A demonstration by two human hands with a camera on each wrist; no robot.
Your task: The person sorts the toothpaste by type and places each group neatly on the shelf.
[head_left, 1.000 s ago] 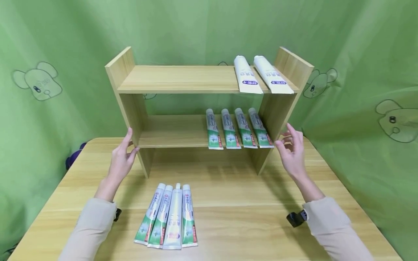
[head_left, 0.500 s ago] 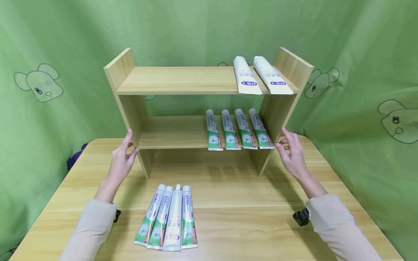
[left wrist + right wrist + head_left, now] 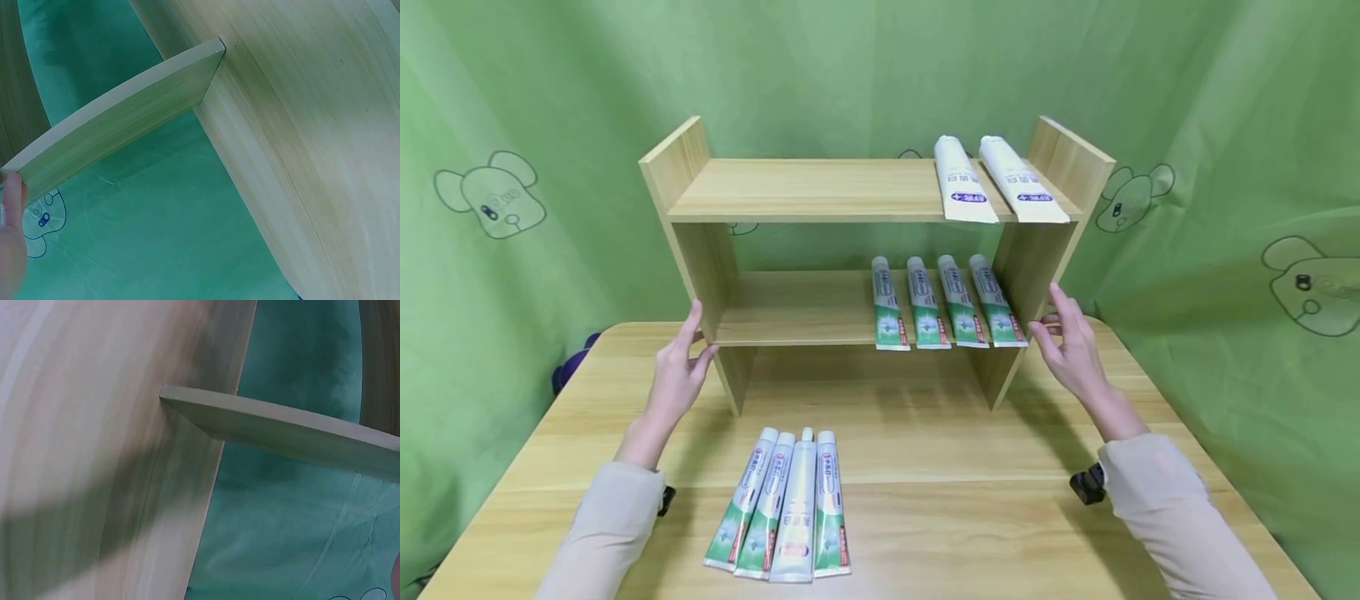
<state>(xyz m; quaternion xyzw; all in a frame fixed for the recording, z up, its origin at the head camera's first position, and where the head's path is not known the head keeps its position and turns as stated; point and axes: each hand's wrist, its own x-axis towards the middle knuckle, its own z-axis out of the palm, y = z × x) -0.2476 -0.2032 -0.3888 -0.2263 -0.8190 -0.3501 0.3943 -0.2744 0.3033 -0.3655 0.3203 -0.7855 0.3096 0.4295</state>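
Observation:
A light wooden two-tier rack stands on the table. My left hand holds its left side panel, thumb at the front edge near the middle board, index finger along the outer side. My right hand holds the right side panel in the same way, thumb on the front edge and the other fingers bent behind it. Several green-and-white toothpaste tubes lie in a row on the right of the middle board. Two white toothpaste tubes lie at the right of the top board.
In front of the rack, left of centre, several toothpaste tubes fan out on the wooden table, one of them silvery white. A green curtain hangs behind and at both sides. A purple object shows beyond the table's left edge.
The right hand's fingers shift slightly along the right panel. The head view tips a little, so everything sits somewhat lower. The left hand keeps its place on the rack, and the tubes stay put.

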